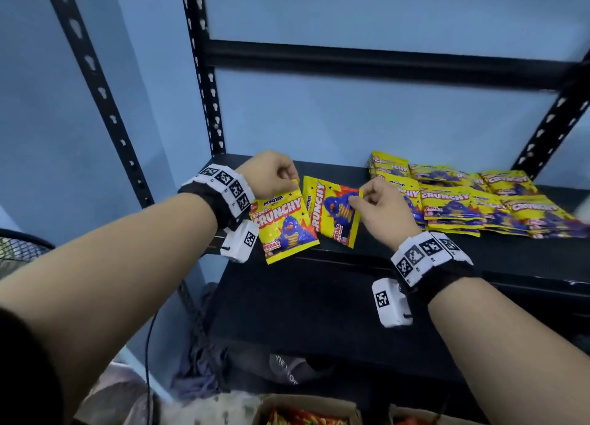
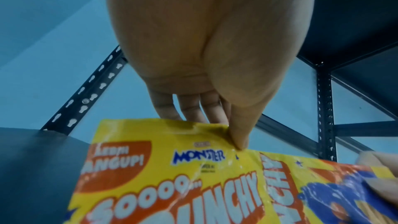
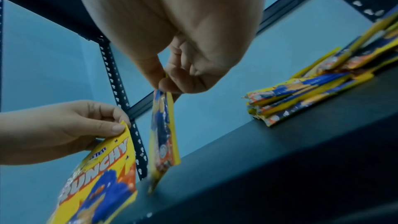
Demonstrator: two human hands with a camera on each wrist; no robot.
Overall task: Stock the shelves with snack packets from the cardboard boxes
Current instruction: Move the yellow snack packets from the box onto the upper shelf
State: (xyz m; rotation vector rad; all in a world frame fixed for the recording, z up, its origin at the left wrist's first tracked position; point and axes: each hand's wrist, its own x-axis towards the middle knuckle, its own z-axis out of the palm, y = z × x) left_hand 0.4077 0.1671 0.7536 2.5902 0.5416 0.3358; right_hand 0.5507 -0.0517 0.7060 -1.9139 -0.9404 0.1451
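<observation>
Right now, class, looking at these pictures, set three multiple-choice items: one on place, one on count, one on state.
1. Where do the stocked packets lie?
A. right part of the black shelf
B. floor
C. top shelf

2. How many packets are being held?
A. one
B. two
C. four

3. How does the left hand hold its packet?
A. flat palm beneath
B. pinch at top edge
C. not touching

Answers: A, the stacks sit on the shelf's right part; B, the right hand also pinches one packet; B, thumb and fingers pinch the top edge.
</observation>
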